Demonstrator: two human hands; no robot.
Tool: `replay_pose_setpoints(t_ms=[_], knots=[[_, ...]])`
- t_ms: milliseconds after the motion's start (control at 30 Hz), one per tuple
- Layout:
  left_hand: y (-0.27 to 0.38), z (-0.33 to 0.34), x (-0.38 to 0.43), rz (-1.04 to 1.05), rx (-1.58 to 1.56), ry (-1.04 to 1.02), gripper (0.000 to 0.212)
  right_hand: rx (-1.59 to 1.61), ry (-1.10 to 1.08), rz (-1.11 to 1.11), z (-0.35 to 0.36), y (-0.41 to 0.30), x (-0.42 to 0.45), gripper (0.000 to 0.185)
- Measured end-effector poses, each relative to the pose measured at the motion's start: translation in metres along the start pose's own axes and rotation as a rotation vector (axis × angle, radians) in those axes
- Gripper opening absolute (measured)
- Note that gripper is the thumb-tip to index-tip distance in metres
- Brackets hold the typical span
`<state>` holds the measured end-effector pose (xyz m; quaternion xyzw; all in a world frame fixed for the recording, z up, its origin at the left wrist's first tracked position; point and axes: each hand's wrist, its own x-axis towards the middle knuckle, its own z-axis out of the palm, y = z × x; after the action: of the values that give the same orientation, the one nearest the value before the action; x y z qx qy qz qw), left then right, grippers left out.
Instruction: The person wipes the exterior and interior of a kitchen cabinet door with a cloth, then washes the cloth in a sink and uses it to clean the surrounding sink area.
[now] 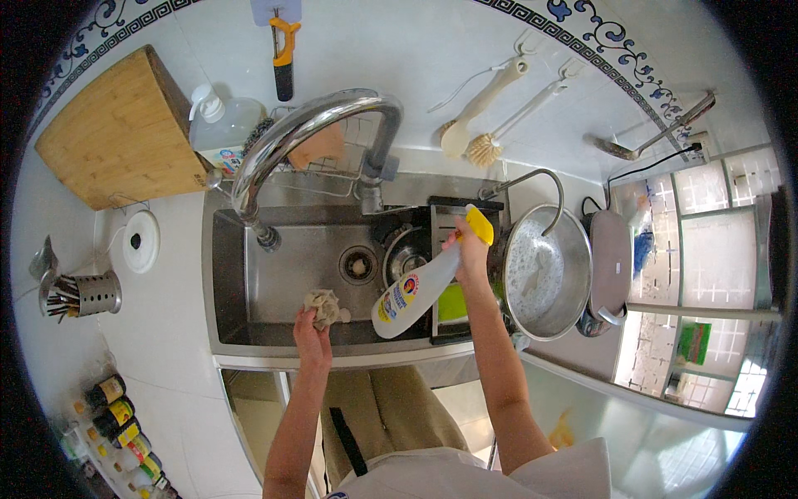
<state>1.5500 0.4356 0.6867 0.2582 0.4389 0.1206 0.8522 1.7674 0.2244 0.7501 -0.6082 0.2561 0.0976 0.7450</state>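
Observation:
My left hand [312,340] grips a crumpled beige cloth [322,309] above the front part of the stainless-steel sink [293,262]. In my right hand [472,252] is a white spray bottle [414,293] with a yellow trigger head [480,224]. Its base tilts down toward the left, over the sink's right part. Behind the bottle, a metal pot or bowl [405,252] is partly hidden in the sink. The drain [358,265] shows between the cloth and that vessel. A chrome faucet [312,125] arches over the basin.
A steel basin of sudsy water [542,274] stands right of the sink, under a thin curved tap [558,187]. Left are a wooden cutting board [124,137], a pump bottle [224,128] and a cutlery holder [100,293]. Brushes [483,150] hang on the back wall.

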Motion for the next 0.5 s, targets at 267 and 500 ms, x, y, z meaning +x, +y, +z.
replay_pose_setpoints(t_ms=[267,500], knots=[[0.000,-0.011,-0.003,0.007,-0.029,-0.045,0.032,-0.049,-0.069,-0.059,0.014,0.010,-0.015,0.015],[0.003,-0.030,-0.007,0.023,-0.035,-0.043,0.033,-0.066,-0.058,-0.095,0.024,0.016,-0.035,0.018]])
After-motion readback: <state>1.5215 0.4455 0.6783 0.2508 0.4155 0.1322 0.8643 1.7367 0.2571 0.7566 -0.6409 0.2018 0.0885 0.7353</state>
